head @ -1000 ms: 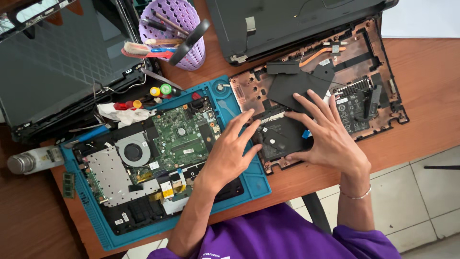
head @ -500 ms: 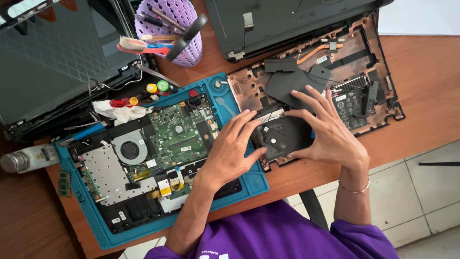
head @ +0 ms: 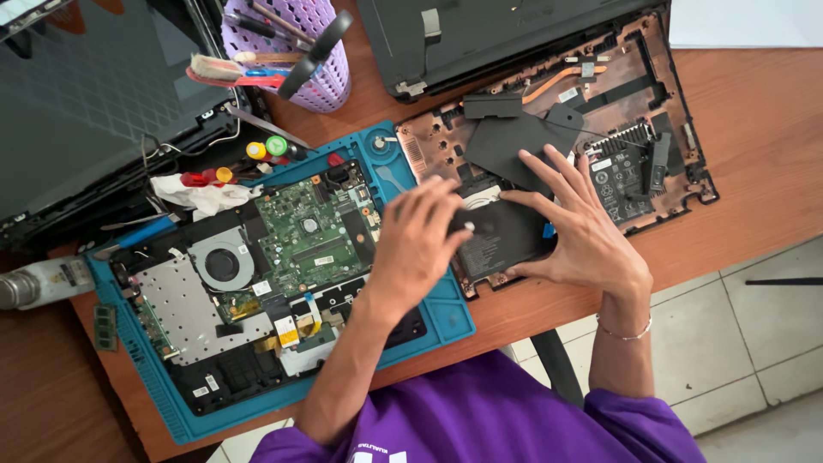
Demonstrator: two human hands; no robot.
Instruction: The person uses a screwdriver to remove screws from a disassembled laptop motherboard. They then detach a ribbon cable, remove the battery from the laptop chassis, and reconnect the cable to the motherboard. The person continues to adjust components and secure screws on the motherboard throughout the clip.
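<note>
Two hands, left hand (head: 417, 249) and right hand (head: 583, 231), touch one black drive (head: 501, 240).

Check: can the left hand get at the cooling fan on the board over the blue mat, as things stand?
Probably yes. The left hand is on the black drive in the copper-coloured laptop base. The cooling fan lies open and uncovered on its far side, with only the flat green board between them.

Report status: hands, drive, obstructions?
Left hand and right hand both on black hard drive, seated in opened laptop base. Black sheet lies just above.
</note>
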